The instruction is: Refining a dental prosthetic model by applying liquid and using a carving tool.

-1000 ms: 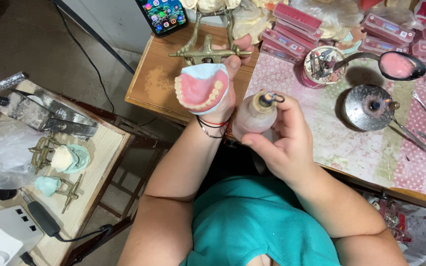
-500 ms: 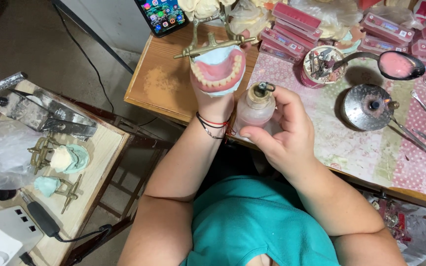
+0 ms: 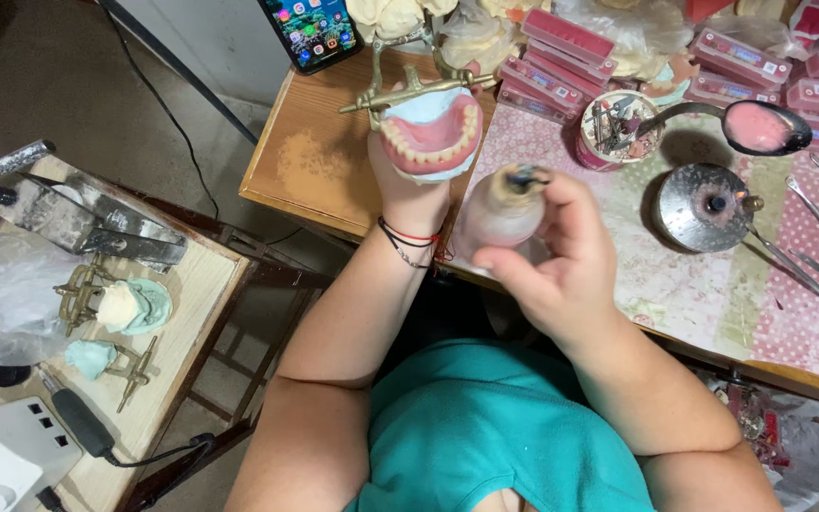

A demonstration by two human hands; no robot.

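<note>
The left hand (image 3: 409, 190) grips the denture model (image 3: 431, 135) on its brass articulator (image 3: 408, 87) above the table (image 3: 315, 166), teeth tilted up for viewing, while the right hand (image 3: 556, 256) closes around a small spirit-lamp bottle (image 3: 502, 210) just beside it, wick end up.

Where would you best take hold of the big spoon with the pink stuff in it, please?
Grip the spoon by its thin handle, which runs left toward the round tin, coming from above. The bowl at the right end is full of pink material, so probably keep it level and avoid touching that end.
</note>
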